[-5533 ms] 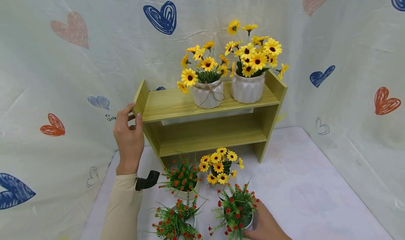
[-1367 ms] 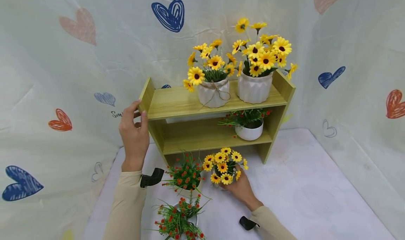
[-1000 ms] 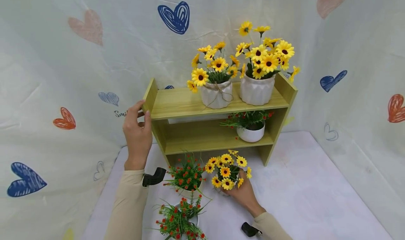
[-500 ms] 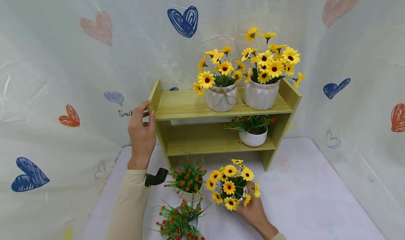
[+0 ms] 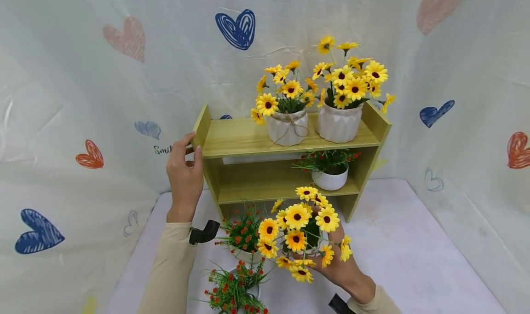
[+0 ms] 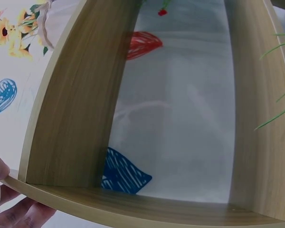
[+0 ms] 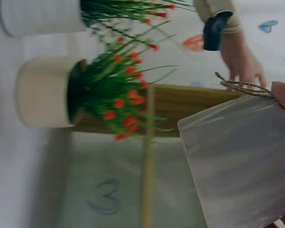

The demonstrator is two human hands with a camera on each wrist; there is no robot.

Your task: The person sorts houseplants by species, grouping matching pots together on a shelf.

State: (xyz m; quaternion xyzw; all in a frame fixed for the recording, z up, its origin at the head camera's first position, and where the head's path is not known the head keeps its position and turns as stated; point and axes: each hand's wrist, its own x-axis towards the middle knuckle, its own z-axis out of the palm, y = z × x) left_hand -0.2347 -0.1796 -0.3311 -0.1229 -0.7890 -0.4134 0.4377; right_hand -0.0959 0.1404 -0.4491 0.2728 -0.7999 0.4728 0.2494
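My left hand [image 5: 185,180] pinches the left side panel of a two-tier wooden shelf [image 5: 229,136], thumb in front and fingers behind; the left wrist view shows these fingertips [image 6: 26,213] at the panel edge. With my right hand [image 5: 343,265] I grip a potted plant of yellow daisy-like flowers [image 5: 296,216], raised above the table in front of the shelf. Its pale pot [image 7: 237,156], tied with twine [image 7: 247,89], fills the right of the right wrist view. Flowers hide part of the right fingers in the head view.
Two yellow-flowered pots, one with twine [image 5: 287,130] and one larger [image 5: 339,124], stand on the top tier. A white pot [image 5: 330,179] of red flowers sits at the lower tier's right. Two red-flowered plants, one rear [image 5: 245,231] and one front [image 5: 232,292], stand on the table [image 5: 414,258].
The red-flowered pot that my right hand gripped earlier now sits on the lower tier. My right hand has since taken the small yellow-flowered pot and lifted it. My left hand stays on the shelf.
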